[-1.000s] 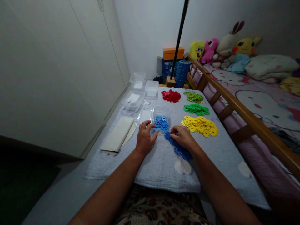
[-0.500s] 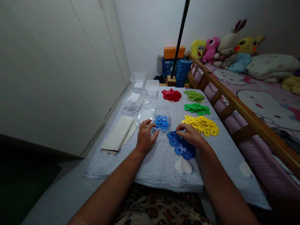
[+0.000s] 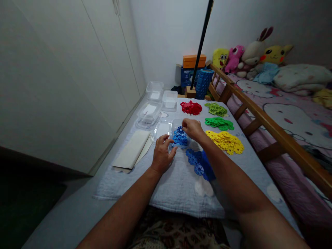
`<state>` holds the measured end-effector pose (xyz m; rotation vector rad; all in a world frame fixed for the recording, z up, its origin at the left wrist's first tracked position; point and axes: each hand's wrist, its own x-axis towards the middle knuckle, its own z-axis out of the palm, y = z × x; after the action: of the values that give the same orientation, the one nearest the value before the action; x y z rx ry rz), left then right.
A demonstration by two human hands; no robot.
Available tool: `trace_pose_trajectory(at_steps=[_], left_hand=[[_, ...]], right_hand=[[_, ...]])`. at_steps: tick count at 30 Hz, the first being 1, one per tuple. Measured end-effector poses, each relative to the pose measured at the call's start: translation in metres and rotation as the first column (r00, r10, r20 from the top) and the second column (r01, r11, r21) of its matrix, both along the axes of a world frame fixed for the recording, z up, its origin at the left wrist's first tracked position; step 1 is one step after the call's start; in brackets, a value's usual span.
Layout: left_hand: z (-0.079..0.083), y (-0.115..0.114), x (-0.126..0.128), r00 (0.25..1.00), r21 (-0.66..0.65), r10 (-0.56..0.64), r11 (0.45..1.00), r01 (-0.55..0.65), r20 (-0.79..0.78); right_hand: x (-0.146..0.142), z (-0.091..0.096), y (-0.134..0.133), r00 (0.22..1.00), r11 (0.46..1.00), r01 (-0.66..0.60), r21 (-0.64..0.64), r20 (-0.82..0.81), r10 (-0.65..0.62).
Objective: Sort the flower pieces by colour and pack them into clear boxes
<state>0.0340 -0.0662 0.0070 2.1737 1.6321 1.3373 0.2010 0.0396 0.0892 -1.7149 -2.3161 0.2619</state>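
Right hand (image 3: 192, 128), fingers pinched, has moved from the blue pile (image 3: 198, 162) to over the box (image 3: 178, 120) the left hand (image 3: 162, 155) grips

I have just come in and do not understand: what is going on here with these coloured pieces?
A person sits at a quilt. The left hand rests against the near edge of a clear tub that holds blue discs. The right hand is above the tub, fingertips pinched; whether they hold a disc is not clear. A blue pile lies beside the right forearm. A red pile, a light green pile, a green pile and a yellow pile lie beyond.
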Motion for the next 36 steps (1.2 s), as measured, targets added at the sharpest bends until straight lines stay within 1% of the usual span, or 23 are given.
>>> trace_pose_trajectory(at_steps=[2,5,8,10,12,14,16,18,20,22,24,27,29,32,34,36], left_hand=[[0.000,0.000,0.000,1.000,0.006,0.000,1.000,0.000,0.007],[0.000,-0.001,0.000,1.000,0.002,0.002,1.000,-0.002,0.013],[0.001,-0.001,0.001,1.000,-0.011,0.004,1.000,-0.004,0.010],[0.001,-0.001,0.001,1.000,-0.011,0.003,1.000,-0.003,0.010],[0.002,-0.001,0.001,1.000,-0.011,0.003,1.000,-0.003,0.011],[0.002,-0.001,0.001,1.000,-0.015,0.005,1.000,-0.005,0.007],[0.002,-0.001,0.001,1.000,-0.016,0.006,1.000,-0.006,0.002],[0.002,-0.001,0.000,1.000,-0.013,0.004,1.000,-0.004,-0.001],[0.001,0.000,0.000,1.000,-0.008,0.002,1.000,-0.002,-0.001],[0.001,0.000,0.000,1.000,-0.005,-0.002,1.000,0.002,-0.002],[0.001,0.000,0.000,1.000,-0.007,0.001,1.000,-0.001,0.001],[0.002,0.000,0.000,1.000,-0.018,0.008,1.000,-0.008,0.008],[0.002,0.000,0.000,1.000,-0.022,0.009,1.000,-0.008,0.010],[0.002,0.000,0.000,1.000,-0.015,0.011,1.000,-0.011,0.012],[0.001,0.000,-0.001,1.000,-0.007,0.011,1.000,-0.011,0.013],[0.001,0.000,-0.001,1.000,-0.002,0.008,1.000,-0.008,0.012]], right_hand=[[-0.012,-0.005,0.009,0.996,1.000,0.000,-0.022,0.084,0.002],[-0.023,-0.013,0.015,0.987,0.999,0.000,-0.036,0.159,0.005],[-0.026,-0.018,0.014,0.979,1.000,0.015,0.007,0.203,-0.016],[-0.025,-0.017,0.012,0.979,0.999,0.020,0.044,0.203,-0.029],[-0.018,-0.014,0.009,0.985,0.997,0.030,0.073,0.166,-0.042],[-0.006,-0.009,0.004,0.995,0.993,0.051,0.104,0.084,-0.059],[0.013,-0.004,-0.004,0.997,0.987,0.078,0.140,-0.026,-0.076],[0.035,-0.003,-0.015,0.988,0.983,0.108,0.148,-0.124,-0.090],[0.056,-0.008,-0.029,0.981,0.986,0.118,0.121,-0.167,-0.097],[0.069,-0.016,-0.046,0.988,0.993,0.090,0.082,-0.134,-0.078],[0.073,-0.027,-0.063,0.998,0.998,0.044,0.042,-0.054,-0.042],[0.066,-0.040,-0.080,0.999,1.000,0.009,-0.017,0.039,-0.009],[0.059,-0.046,-0.085,0.998,0.999,0.012,-0.037,0.063,-0.010],[0.052,-0.051,-0.084,0.998,0.999,0.022,-0.048,0.060,-0.019],[0.053,-0.053,-0.081,0.999,0.998,0.028,-0.058,0.020,-0.027],[0.057,-0.055,-0.078,0.998,0.997,0.022,-0.079,-0.062,-0.027]])
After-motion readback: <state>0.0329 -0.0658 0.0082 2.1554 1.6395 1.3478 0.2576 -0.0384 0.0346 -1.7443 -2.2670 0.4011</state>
